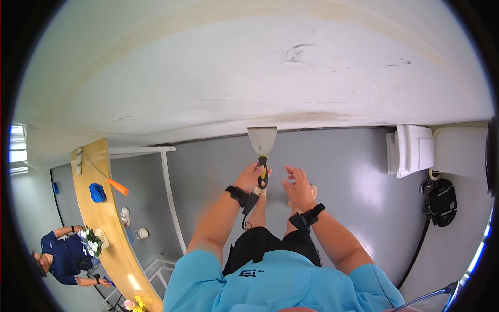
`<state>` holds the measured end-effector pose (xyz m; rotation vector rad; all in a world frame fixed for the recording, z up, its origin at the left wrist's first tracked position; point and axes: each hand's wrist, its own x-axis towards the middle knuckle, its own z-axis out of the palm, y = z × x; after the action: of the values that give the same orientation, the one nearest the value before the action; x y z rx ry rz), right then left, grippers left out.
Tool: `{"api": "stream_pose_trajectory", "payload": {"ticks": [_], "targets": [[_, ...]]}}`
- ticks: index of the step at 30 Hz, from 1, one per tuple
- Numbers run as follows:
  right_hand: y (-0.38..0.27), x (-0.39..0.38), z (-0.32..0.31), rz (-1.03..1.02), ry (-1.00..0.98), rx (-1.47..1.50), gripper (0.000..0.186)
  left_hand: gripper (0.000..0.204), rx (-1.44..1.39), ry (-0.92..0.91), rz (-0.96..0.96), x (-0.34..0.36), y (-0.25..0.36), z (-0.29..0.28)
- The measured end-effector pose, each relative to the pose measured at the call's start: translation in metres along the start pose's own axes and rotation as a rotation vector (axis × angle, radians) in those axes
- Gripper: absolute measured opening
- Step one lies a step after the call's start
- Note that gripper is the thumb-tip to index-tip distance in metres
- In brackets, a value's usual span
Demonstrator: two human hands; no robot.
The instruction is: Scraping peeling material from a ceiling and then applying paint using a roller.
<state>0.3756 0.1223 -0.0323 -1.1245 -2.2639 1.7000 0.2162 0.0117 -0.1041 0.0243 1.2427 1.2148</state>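
Left hand [249,177] grips a pale-bladed scraper [263,145], seemingly smudged; right hand [300,190] loosely spread.

A flat scraper [263,158] is held in the left hand [247,179], its handle [263,180] clasped by the fingers [255,170]. The blade [262,138] is made of pale grey metal, narrow at the neck and widened like a fan to a straight front edge, which is marked by a thin dark line. The handle is coloured black with yellow-green accents, one of them ringed around the neck. The blade is pointed forward, its flat face turned upward into view. The front edge is seen against the dark seam between grey floor [218,151] and white wall [249,78]; whether the wall is touched cannot be told
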Motion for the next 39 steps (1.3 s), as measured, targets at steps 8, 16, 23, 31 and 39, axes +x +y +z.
{"api": "stream_pose_trajectory", "payload": {"ticks": [8, 16, 23, 31, 39], "targets": [[-0.130, -0.118, -0.040, -0.366, 0.200, -0.054, 0.079, 0.030, 0.542, 0.039, 0.568, -0.193, 0.052, 0.117], [-0.208, -0.154, -0.043, -0.686, 0.415, -0.068, 0.070, 0.033, 0.655, -0.083, 1.014, -0.246, 0.136, 0.173], [-0.228, -0.146, -0.055, -0.590, 0.537, 0.050, 0.062, 0.025, 0.451, -0.156, 0.731, -0.245, 0.160, 0.202], [-0.239, -0.117, -0.092, -0.536, 0.549, 0.030, 0.064, 0.021, 0.347, -0.160, 0.686, -0.230, 0.191, 0.234], [-0.233, -0.096, -0.110, -0.562, 0.532, 0.038, 0.066, 0.022, 0.360, -0.122, 0.620, -0.217, 0.206, 0.248]]}}
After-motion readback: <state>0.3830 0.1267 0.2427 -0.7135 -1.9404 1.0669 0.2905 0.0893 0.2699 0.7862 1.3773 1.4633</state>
